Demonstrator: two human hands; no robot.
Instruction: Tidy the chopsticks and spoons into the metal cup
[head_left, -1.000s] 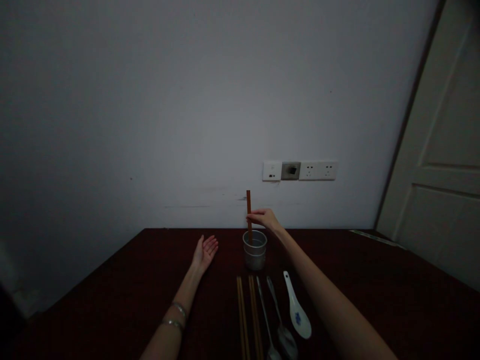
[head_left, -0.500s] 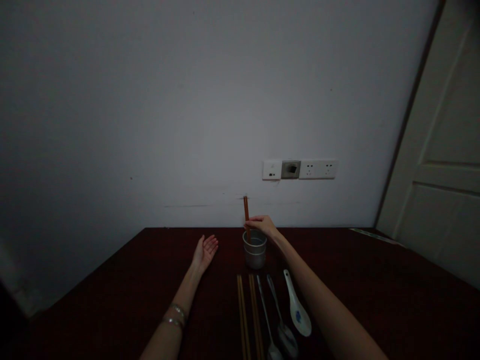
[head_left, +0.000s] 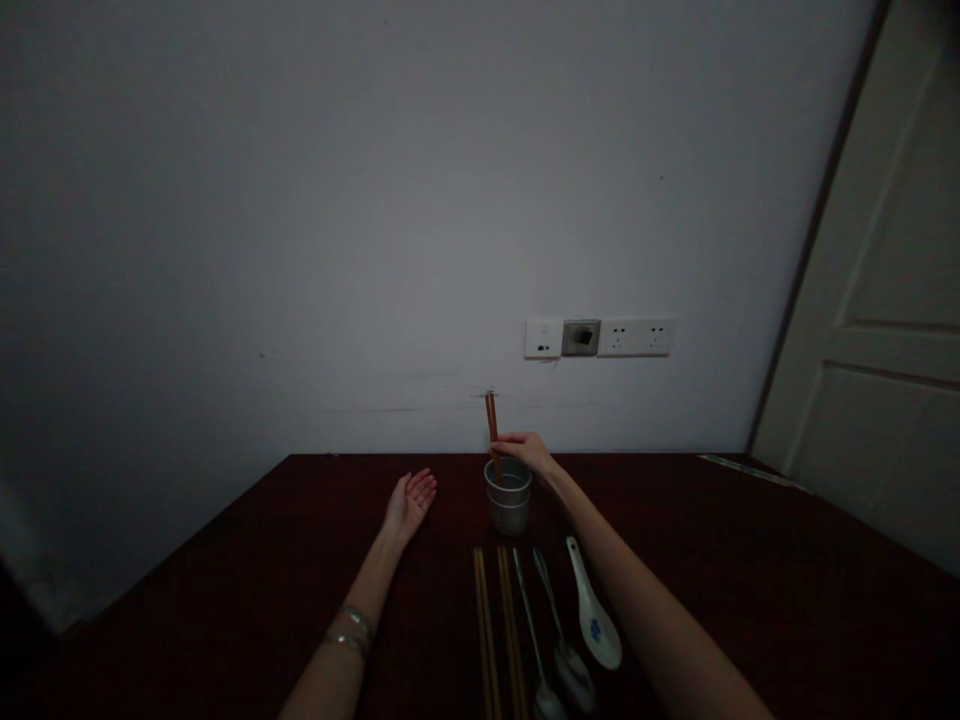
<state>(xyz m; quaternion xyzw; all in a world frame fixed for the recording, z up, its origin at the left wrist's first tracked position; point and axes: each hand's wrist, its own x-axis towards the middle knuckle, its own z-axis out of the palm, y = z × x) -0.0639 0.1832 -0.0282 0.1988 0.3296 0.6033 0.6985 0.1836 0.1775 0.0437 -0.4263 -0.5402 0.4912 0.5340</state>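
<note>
My right hand (head_left: 524, 451) pinches a pair of reddish-brown chopsticks (head_left: 492, 415). Their lower ends are inside a grey metal cup (head_left: 509, 512), and they lean a little to the left. To the left of the cup, my left hand (head_left: 411, 502) rests palm up with its fingers stretched out, holding nothing. In front of the cup lie two pairs of lighter wooden chopsticks (head_left: 486, 630), a long-handled metal spoon (head_left: 529, 620), a larger metal spoon (head_left: 574, 676) and a white ceramic spoon (head_left: 595, 615) with a blue mark.
The dark red table (head_left: 300, 540) meets a pale wall (head_left: 420, 250) at its back edge. Sockets and a switch (head_left: 581, 338) sit on the wall. A thin strip (head_left: 754, 473) lies at the back right, near a pale door (head_left: 892, 330).
Almost nothing differs. My right hand still holds the chopsticks in the cup, their tops tilted very slightly more to the left. My left hand stays in place.
</note>
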